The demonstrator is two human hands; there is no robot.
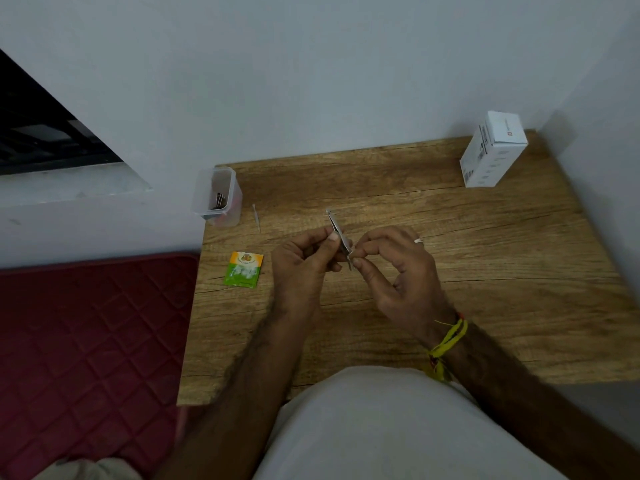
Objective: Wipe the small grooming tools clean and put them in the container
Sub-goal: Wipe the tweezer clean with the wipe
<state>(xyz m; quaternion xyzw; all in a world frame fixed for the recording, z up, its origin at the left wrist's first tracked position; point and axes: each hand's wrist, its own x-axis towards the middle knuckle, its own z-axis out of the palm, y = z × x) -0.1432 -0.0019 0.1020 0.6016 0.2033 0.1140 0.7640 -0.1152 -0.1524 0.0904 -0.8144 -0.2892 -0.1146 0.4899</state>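
No text legible anywhere. White box [493,150], far right on the table [398,188]: small red logo mark, a barcode label and grey print lines, all too small to read. Green-and-orange sachet [244,269], near left: printed band across the top, blurred, unreadable

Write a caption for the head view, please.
Both hands wipe a metal tool above the wooden table, container nearby.
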